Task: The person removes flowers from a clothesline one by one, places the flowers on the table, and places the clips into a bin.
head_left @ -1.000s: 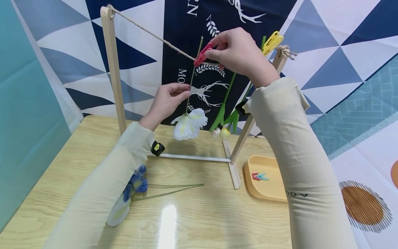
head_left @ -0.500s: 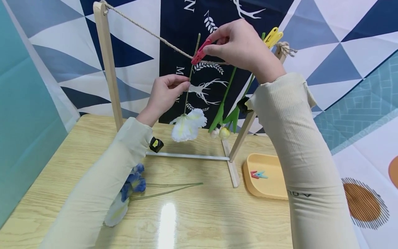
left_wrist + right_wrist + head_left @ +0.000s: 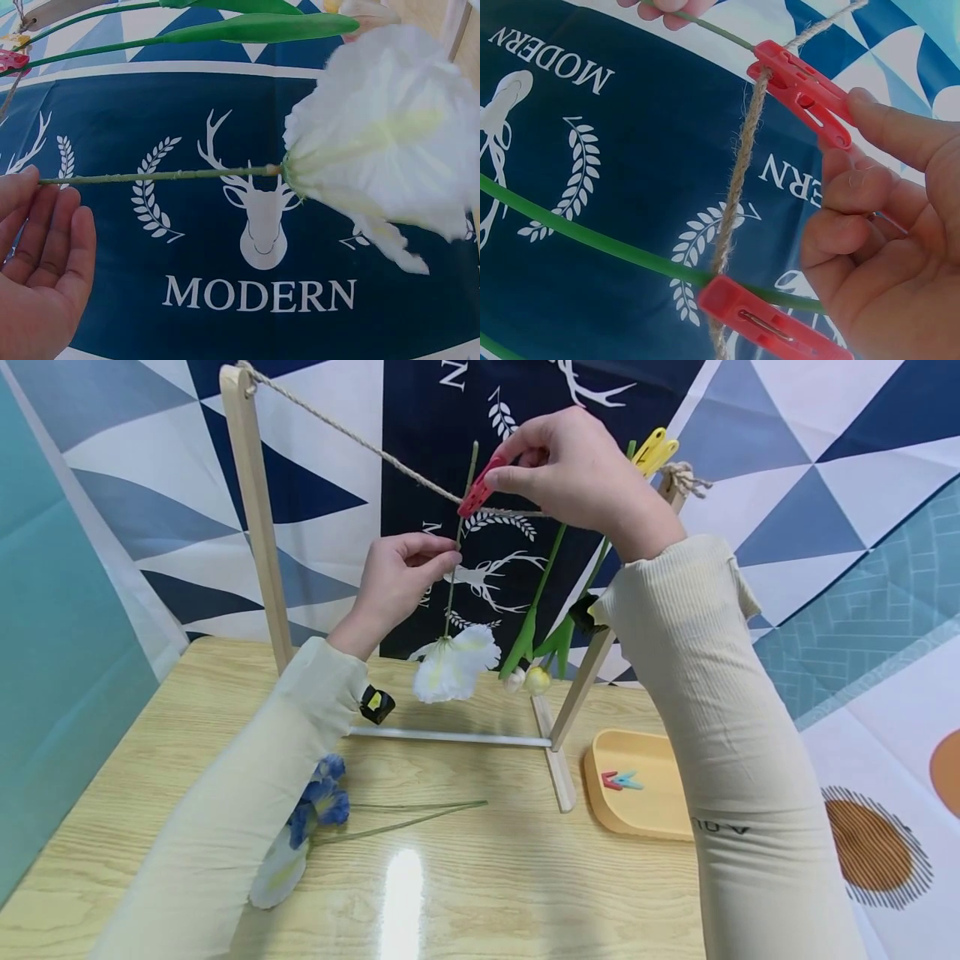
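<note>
My left hand pinches the thin stem of a white flower, which hangs head down. In the left wrist view that stem runs from the fingertips to the large white bloom. My right hand holds a red clothespin between thumb and fingers, at the rope. In the right wrist view the clothespin's biting end sits over both the rope and the stem. A second red clothespin grips a green stem on the same rope.
Wooden posts carry the rope. Tulips hang head down at the right, near a yellow clothespin. A yellow tray holds small clothespins. Blue and white flowers lie by my left sleeve.
My left hand has risen a little along the stem. The red clothespin now stands more steeply in my right hand, still at the rope. The whole head view has shifted slightly.
</note>
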The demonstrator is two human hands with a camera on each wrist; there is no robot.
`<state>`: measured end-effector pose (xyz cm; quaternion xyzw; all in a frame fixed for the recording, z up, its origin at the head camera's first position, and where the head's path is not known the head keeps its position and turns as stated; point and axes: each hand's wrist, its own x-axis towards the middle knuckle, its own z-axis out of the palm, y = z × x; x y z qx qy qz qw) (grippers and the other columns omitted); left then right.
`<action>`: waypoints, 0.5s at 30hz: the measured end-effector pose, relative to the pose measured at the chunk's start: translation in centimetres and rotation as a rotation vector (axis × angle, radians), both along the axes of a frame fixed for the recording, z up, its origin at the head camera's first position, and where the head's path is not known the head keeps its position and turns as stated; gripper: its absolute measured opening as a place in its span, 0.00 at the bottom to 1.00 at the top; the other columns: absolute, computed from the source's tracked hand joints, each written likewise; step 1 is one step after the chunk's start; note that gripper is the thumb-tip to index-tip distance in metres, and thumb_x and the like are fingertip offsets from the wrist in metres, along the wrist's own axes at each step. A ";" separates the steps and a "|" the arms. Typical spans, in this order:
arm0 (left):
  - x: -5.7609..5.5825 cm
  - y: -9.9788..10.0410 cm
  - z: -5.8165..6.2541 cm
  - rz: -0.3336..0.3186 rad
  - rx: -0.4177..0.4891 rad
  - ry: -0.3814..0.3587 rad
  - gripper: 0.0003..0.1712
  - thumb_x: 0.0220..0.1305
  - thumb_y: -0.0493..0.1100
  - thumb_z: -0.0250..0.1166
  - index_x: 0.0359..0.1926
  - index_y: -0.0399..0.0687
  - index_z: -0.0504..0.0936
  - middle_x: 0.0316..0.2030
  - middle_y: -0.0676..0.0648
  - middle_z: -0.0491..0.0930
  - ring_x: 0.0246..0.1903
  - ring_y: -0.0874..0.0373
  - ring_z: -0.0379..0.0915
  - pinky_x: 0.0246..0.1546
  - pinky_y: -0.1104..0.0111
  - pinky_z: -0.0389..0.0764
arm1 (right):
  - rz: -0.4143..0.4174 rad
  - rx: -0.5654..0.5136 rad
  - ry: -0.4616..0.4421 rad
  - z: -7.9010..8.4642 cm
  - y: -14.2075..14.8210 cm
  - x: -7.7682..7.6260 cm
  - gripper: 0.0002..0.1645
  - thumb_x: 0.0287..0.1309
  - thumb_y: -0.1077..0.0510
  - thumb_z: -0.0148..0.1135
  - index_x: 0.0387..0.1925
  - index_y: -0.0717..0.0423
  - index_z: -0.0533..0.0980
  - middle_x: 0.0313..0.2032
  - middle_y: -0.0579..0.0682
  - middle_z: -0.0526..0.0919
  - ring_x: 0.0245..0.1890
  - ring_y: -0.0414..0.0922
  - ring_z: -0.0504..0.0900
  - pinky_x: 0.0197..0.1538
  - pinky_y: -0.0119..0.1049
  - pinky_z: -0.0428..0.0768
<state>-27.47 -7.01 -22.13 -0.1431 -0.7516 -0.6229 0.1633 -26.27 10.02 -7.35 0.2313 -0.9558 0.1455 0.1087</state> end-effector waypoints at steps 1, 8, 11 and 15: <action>0.0 0.0 0.0 -0.002 0.003 0.000 0.14 0.60 0.41 0.64 0.46 0.40 0.83 0.43 0.43 0.83 0.35 0.59 0.78 0.37 0.78 0.77 | 0.004 0.005 0.006 0.0 0.0 0.0 0.21 0.63 0.44 0.54 0.49 0.50 0.79 0.31 0.47 0.71 0.31 0.41 0.66 0.33 0.31 0.64; 0.0 0.1 -0.2 -0.021 0.042 0.012 0.13 0.61 0.39 0.63 0.45 0.38 0.83 0.42 0.41 0.83 0.36 0.56 0.80 0.40 0.76 0.80 | 0.025 -0.002 0.055 -0.3 0.1 0.0 0.21 0.62 0.43 0.55 0.47 0.51 0.81 0.33 0.45 0.75 0.29 0.40 0.67 0.31 0.30 0.65; 0.0 0.1 -0.4 -0.031 0.072 0.012 0.13 0.61 0.39 0.63 0.45 0.37 0.83 0.41 0.42 0.83 0.35 0.55 0.80 0.39 0.75 0.80 | 0.036 -0.012 0.081 -0.5 0.2 0.1 0.21 0.63 0.44 0.54 0.45 0.52 0.82 0.35 0.46 0.77 0.29 0.40 0.68 0.31 0.29 0.65; 0.2 -0.1 -0.6 -0.035 0.098 0.023 0.13 0.61 0.38 0.63 0.45 0.37 0.83 0.40 0.43 0.83 0.32 0.59 0.80 0.38 0.74 0.81 | 0.025 -0.029 0.101 -0.6 0.3 0.0 0.20 0.63 0.45 0.54 0.45 0.51 0.83 0.39 0.47 0.78 0.31 0.39 0.68 0.32 0.29 0.65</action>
